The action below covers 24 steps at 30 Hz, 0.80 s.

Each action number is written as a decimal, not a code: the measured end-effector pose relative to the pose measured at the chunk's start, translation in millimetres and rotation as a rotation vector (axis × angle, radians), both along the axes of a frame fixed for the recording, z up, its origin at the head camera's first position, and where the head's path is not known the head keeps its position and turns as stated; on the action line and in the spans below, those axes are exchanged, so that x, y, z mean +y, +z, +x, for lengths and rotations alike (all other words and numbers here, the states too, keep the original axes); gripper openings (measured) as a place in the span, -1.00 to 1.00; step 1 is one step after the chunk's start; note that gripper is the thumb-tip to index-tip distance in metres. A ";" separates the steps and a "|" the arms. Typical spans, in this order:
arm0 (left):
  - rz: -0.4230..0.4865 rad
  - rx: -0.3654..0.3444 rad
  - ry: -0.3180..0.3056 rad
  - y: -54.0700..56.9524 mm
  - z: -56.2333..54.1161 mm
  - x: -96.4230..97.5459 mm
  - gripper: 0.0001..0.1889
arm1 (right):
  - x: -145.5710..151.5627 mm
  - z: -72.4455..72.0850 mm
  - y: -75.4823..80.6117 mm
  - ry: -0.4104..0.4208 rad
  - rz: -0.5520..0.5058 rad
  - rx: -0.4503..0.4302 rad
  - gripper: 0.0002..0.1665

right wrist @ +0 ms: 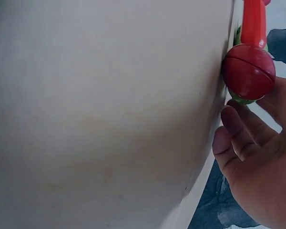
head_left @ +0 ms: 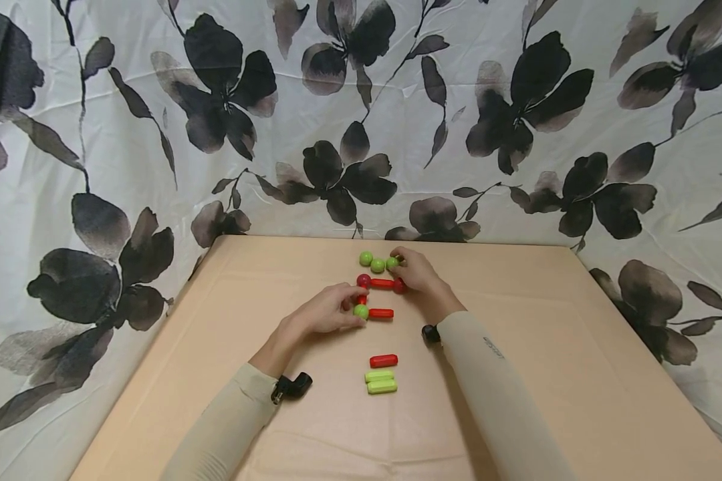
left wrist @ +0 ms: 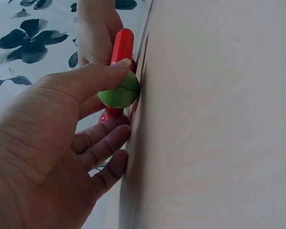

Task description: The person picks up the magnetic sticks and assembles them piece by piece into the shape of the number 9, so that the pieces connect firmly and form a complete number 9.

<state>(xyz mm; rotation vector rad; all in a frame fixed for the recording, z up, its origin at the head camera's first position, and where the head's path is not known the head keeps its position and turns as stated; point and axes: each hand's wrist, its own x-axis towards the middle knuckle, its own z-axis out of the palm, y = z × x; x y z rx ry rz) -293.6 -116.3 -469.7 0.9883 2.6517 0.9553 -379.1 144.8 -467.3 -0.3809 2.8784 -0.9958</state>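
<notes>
In the head view, a partly built shape of red rods and balls lies on the table. A red rod [head_left: 382, 284] joins a red ball [head_left: 364, 281] to another red ball [right wrist: 249, 71]. Below the left one, a short rod leads to a green ball [left wrist: 119, 93], from which a second red rod [head_left: 381, 313] points right. My left hand [head_left: 331, 308] pinches that green ball, thumb on top near the rod. Beyond the shape, my right hand [head_left: 418, 272] has its fingertips around the rightmost loose green ball [head_left: 392, 264]; the red ball mostly hides this grip in the right wrist view.
Two more loose green balls [head_left: 378, 265] sit left of my right fingertips. Nearer me lie a loose red rod [head_left: 384, 361] and two light green rods [head_left: 382, 387]. The tan table [head_left: 216, 347] ends at a flower-printed cloth [head_left: 433, 147] behind it.
</notes>
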 end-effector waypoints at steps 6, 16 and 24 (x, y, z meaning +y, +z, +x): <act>0.004 0.005 -0.005 -0.6 -0.7 0.8 -0.30 | 1.8 1.8 0.8 -0.061 -0.021 -0.010 -0.62; 0.003 -0.001 0.007 -0.6 0.1 0.0 -0.29 | 4.0 2.9 0.0 -0.030 -0.031 -0.011 -0.57; 0.012 -0.006 0.004 -1.8 -1.2 0.3 -0.29 | 6.3 5.7 2.5 -0.018 -0.069 0.022 -0.53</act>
